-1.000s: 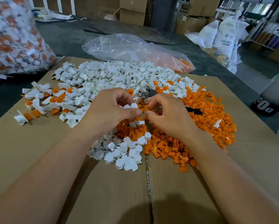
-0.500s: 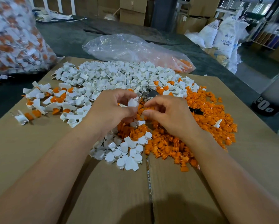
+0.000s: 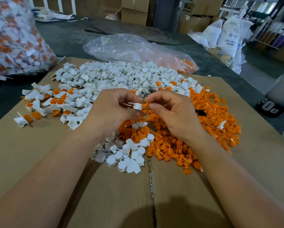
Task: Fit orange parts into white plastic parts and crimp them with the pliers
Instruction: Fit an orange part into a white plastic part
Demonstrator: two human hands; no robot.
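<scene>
The left hand (image 3: 114,111) pinched a white part (image 3: 137,106) between thumb and forefinger, just above the orange heap (image 3: 203,129). The right hand (image 3: 174,114) nipped something tiny at its fingertips, right at the part's mouth. It was probably an orange piece, though too small to be sure. Best to line it up square and press straight in before reaching for the pliers (image 3: 200,112). Both hands hovered over the cardboard (image 3: 39,162), fingers curled toward each other.

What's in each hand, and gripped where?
Left hand pinches a white part by its round end. Right hand: fingertips pinched together, contents hidden, cannot tell.
</scene>
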